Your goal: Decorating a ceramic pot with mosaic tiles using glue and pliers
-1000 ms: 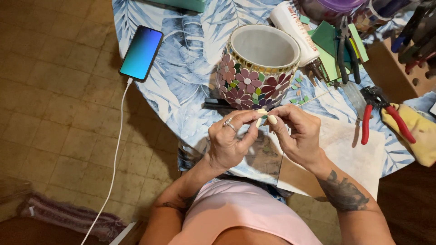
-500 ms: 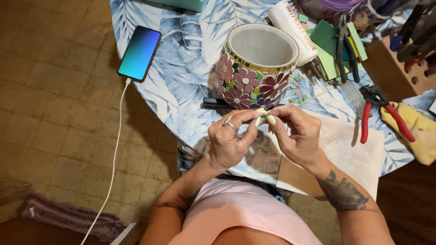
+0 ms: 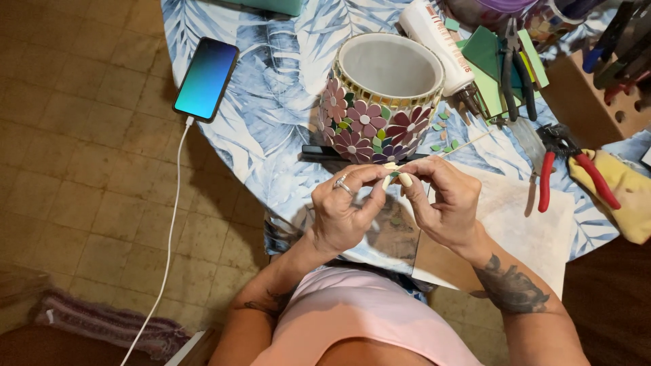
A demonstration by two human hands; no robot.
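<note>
Fingertips of left hand and right hand pinch a small tile piece.

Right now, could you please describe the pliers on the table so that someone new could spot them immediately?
Start at the round table with the blue leaf-print cloth and find the flower-mosaic pot in its middle. Go right, past the right hand, to the pale sheet and yellow cloth. The pliers lie there, and only they have bright red handles.
</note>
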